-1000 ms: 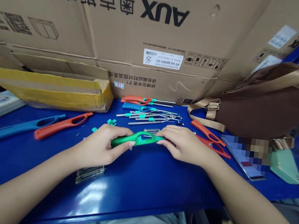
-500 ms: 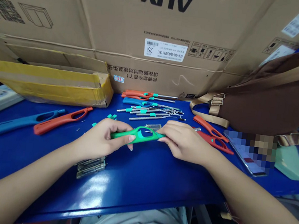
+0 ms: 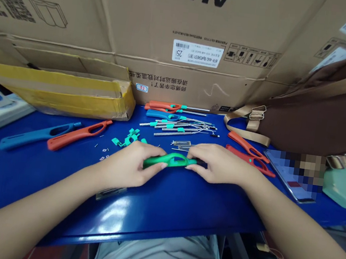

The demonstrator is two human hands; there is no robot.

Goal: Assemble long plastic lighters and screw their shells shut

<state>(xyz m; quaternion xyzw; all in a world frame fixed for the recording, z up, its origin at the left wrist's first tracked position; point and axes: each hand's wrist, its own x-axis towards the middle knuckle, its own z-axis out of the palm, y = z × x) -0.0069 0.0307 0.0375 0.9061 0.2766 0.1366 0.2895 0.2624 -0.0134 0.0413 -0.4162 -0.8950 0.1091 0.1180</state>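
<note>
My left hand (image 3: 132, 163) is closed around the handle end of a green plastic lighter casing (image 3: 158, 160), thumb along its near side. The casing lies sideways, slightly above the blue table, with its oval trigger opening facing me. At the narrow front end, my right hand (image 3: 216, 164) pinches the casing between thumb and fingers. Small turquoise trigger pieces (image 3: 131, 136) lie just behind my left hand. Clear fuel tanks (image 3: 183, 144) rest beyond the casing, and another clear tank (image 3: 110, 192) is partly hidden under my left wrist.
Metal tubes with white wires (image 3: 176, 129), orange lighters (image 3: 163, 106) and a blue lighter (image 3: 159, 114) lie at the back. Blue (image 3: 36, 136) and orange casings (image 3: 76, 136) lie left, red casings (image 3: 252, 159) and a phone (image 3: 284, 176) right. A yellow-taped box (image 3: 77, 102) and brown bag (image 3: 317, 101) flank them.
Both hands and the green casing have shifted slightly right, with the casing still gripped. More turquoise pieces show behind my left hand. The camera view has shifted a little.
</note>
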